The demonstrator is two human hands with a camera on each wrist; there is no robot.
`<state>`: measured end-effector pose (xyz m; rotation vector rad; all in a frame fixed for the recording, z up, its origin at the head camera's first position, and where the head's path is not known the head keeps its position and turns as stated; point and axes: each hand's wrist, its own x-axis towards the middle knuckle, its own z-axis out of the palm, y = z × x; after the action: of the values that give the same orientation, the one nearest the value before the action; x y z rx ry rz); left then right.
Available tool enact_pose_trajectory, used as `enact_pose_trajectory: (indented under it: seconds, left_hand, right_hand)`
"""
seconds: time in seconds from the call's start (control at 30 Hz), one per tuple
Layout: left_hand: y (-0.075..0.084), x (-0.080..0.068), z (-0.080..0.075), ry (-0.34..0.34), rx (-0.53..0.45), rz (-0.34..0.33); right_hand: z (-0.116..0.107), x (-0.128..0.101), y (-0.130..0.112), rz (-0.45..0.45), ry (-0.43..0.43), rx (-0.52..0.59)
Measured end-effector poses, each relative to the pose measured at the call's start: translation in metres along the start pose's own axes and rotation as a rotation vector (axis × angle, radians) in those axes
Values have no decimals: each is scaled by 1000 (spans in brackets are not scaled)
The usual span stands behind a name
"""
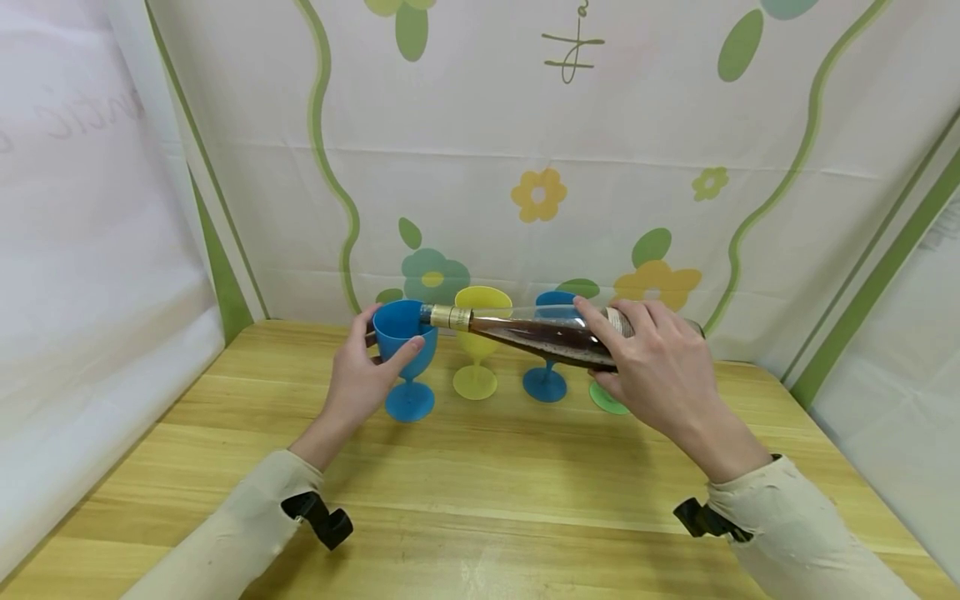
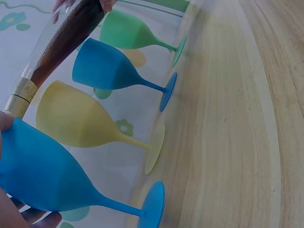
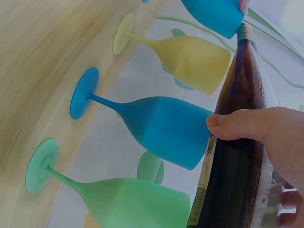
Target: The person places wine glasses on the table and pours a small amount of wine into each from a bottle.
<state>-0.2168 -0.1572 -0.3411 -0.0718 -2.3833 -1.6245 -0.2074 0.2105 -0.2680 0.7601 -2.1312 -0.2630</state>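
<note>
1. Bottle [image 1: 547,333]: the largest item in hand, a clear bottle with dark liquid, lying nearly horizontal above the wooden table [image 1: 525,500]. Its long axis runs from the right hand [image 1: 660,367] toward the left hand [image 1: 360,375], neck and gold collar leading and tipped slightly up. The right hand wraps the bottle's fat end, thumb over the top, so the mouth sits far out from the grip.
2. Near blue goblet [image 1: 405,333]: the left hand's fingers curl round its bowl, thumb on the near side. The bottle mouth rests at or just over its rim; whether liquid is flowing I cannot tell.
3. Risk, spill: the grip is well back from the mouth, so a small wrist roll would swing the neck off the rim and put liquid on the table.
4. Risk, tipping: the goblet has a slim stem, so the neck pressing on its rim could lever it over.
5. Risk, knock: the yellow goblet [image 1: 480,312], far blue goblet [image 1: 551,304] and green goblet [image 2: 126,31] stand just behind the bottle, below the right hand's grip; lowering the bottle could topple them.
</note>
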Motion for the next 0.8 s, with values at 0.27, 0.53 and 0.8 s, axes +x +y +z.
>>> enact_pose_trajectory:
  seconds: [0.27,0.53,0.8]
  left_hand:
    - [0,0,1,-3,-8,4]
    - [0,1,2,-4,-12,11]
    - [1,-1,0,-1,-14,-7]
  right_hand:
    - [0,0,1,-10,15,-1]
    - [-1,-1,1,-5,6,0]
    - [0,-2,0,4,-26,10]
